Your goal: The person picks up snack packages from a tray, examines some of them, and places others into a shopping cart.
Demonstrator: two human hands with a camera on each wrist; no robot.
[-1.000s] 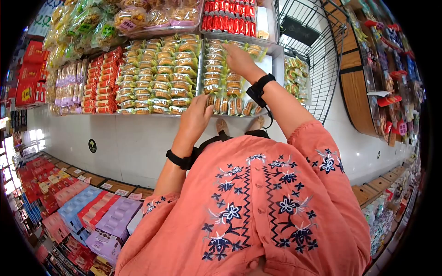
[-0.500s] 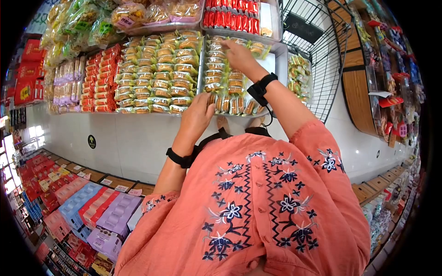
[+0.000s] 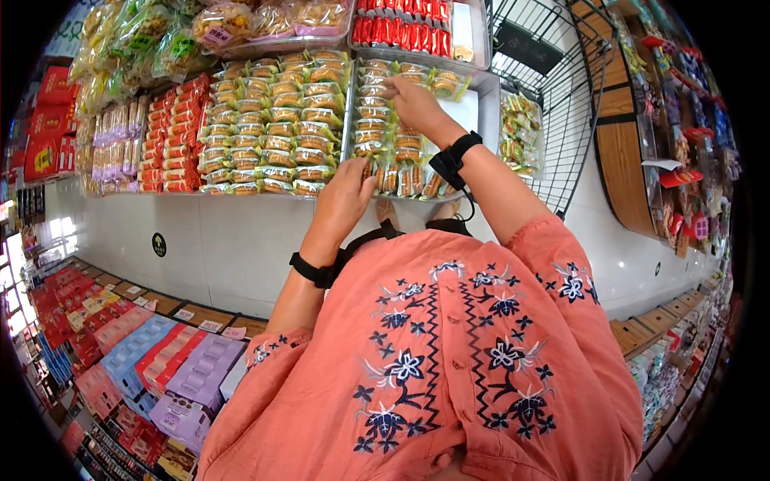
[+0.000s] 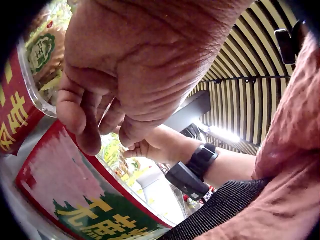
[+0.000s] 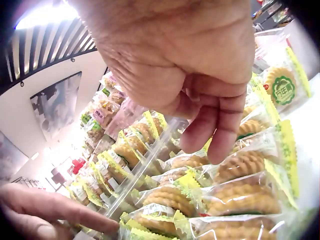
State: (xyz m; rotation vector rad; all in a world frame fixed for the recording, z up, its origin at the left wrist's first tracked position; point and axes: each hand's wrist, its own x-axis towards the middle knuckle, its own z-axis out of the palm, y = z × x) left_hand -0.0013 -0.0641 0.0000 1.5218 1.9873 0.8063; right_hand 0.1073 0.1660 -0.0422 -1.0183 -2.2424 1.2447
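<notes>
Wrapped round cookies (image 3: 370, 126) stand on edge in columns inside a clear plastic bin (image 3: 487, 100). My right hand (image 3: 419, 104) reaches over these columns, its bent fingertips down at the packets; the right wrist view shows the fingers (image 5: 225, 125) with no packet gripped between them. At the bin's front left corner is my left hand (image 3: 341, 196), fingertips by the front row of packets. One of its fingers (image 5: 85, 215) extends along the packets in the right wrist view. Seen from the left wrist, that hand's fingers (image 4: 90, 117) hang loosely bent over the bin's printed front label (image 4: 75, 185).
Left of the bin lies another full of similar cookies (image 3: 277, 128), then red-wrapped snacks (image 3: 176, 136). Red packets (image 3: 401, 32) fill a bin behind. A wire shopping cart (image 3: 561, 120) stands at the right, with a bag of snacks (image 3: 520, 132) beside the bin. A flat cookie packet (image 3: 447, 82) lies at the back.
The head view has shifted slightly. Both hands stay almost in place, the right fingertips a touch lower over the packets.
</notes>
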